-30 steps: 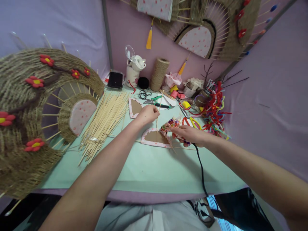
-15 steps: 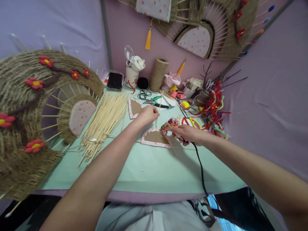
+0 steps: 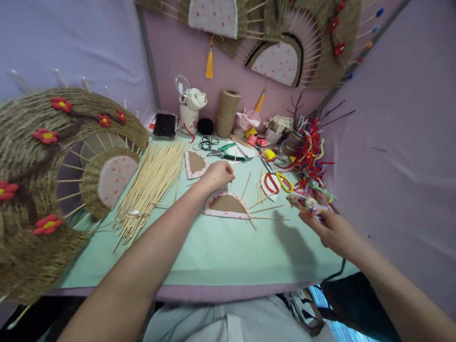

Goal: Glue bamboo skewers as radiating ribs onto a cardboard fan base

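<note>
- Left hand (image 3: 217, 175): fingertips (image 3: 229, 171) are pressing together on a thin stick (image 3: 228, 189), holding it near upright with its lower end on the half-round card (image 3: 226, 205).
- Half-round card: lying flat at the middle of the table (image 3: 228, 251).
- Right hand (image 3: 331, 232): fingers are curling closed round a patterned tool (image 3: 306, 203), holding it above the table at 3 o'clock of the card, well apart from it. A black cord (image 3: 337, 275) is trailing over the near edge.
- Progress, as judged: only a few loose sticks are fanning out from the card's 3 o'clock corner, so most of the laying seems left to do.
- Stick pile (image 3: 153, 180): lying at 9 o'clock of the card, large and unused.
- Second card (image 3: 195, 164): lying bare at 11 o'clock.
- Further out: scissors (image 3: 278, 183) at 2 o'clock, a twine spool (image 3: 227, 113) at 12 o'clock and a woven fan (image 3: 42, 180) leaning at far 9 o'clock.
</note>
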Tool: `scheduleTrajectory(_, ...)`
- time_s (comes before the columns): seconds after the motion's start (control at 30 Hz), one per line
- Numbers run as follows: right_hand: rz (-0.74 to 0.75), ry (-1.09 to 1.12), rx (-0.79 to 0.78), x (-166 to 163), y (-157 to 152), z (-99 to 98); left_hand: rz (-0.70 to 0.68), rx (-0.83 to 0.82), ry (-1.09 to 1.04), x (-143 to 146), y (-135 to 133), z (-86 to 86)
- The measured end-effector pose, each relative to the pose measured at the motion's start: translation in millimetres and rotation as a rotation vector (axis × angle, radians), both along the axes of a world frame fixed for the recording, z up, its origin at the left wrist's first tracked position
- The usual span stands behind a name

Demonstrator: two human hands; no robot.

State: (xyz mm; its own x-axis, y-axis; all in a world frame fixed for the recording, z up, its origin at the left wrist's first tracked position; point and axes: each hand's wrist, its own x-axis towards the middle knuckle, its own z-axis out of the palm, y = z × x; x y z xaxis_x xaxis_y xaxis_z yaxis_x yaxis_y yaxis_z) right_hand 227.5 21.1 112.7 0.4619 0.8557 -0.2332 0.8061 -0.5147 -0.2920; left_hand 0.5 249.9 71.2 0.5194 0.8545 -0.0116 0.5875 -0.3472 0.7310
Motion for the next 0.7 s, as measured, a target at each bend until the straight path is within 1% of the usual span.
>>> scheduleTrajectory(0.1,-0.028,-0.109,-0.007,18,-30,-18.8,-0.025,0.012,0.066,5,-2,1.2)
scheduleTrajectory(0.2,-0.030,-0.199,-0.003,30,-44,-37.5,-0.057,0.025,0.140,10,-3,0.5)
scheduleTrajectory(0.4,-0.069,-0.479,-0.011,33,-50,-69.7,-0.124,0.050,0.356,20,-10,7.3)
scheduleTrajectory(0.47,-0.054,-0.508,0.003,34,-51,-80.3,-0.138,0.061,0.425,22,-12,10.3)
scheduleTrajectory(0.57,-0.006,-0.523,0.067,40,-55,-94.1,-0.152,0.083,0.490,25,-13,12.4)
scheduleTrajectory(0.7,0.031,-0.515,0.106,48,-59,-104.5,-0.150,0.067,0.531,31,-10,9.6)
